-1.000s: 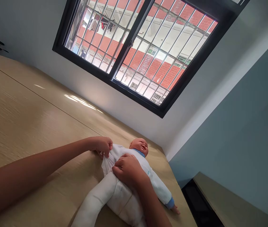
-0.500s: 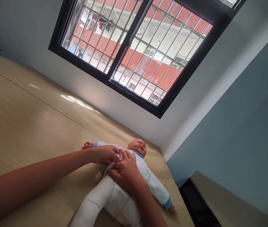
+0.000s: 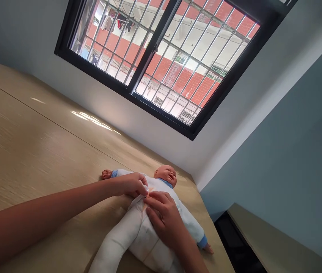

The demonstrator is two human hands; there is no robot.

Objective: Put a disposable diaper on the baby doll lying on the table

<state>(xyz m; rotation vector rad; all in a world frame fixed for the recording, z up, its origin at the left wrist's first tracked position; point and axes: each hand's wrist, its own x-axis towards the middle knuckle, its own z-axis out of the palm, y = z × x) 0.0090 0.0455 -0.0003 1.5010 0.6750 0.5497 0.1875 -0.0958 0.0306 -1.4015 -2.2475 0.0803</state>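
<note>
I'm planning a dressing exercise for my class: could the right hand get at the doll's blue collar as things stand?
Probably yes. The right hand is just below the collar, with only the white outfit's front visible between them.

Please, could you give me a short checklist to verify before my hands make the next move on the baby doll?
1. Baby doll in white clothing with blue collar and cuffs face up on the light wooden table: ok.
2. Left hand gripping the white cloth at the doll's waist: ok.
3. Right hand beside it, at the waist: ok.
4. Cloth fastened: cannot tell, fingers cover the spot.
5. Doll's feet in view: not ok, the picture cuts them off.
</note>
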